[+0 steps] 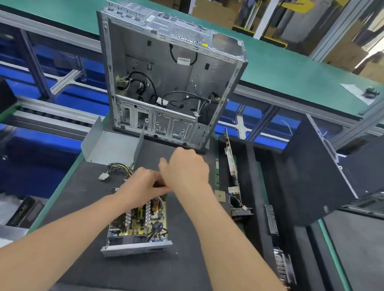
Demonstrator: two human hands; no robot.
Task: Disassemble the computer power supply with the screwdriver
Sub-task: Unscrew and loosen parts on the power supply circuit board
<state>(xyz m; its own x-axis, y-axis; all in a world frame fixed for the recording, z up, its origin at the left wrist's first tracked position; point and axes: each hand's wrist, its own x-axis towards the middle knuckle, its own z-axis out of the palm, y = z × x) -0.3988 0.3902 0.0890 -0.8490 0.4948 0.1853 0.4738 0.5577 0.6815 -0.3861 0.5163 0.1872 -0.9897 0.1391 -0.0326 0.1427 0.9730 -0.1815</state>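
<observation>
Over the opened power supply [139, 222], left hand [138, 187] grip clasping orange screwdriver [161, 185], right hand [189, 167] grip unclear.

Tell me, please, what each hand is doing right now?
Left hand grips the orange screwdriver.
Right hand: fingers curled, whether holding anything cannot be told.

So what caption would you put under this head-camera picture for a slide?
Left hand grips an orange-handled screwdriver over the opened power supply, right hand beside it, emptied computer case behind.
</observation>
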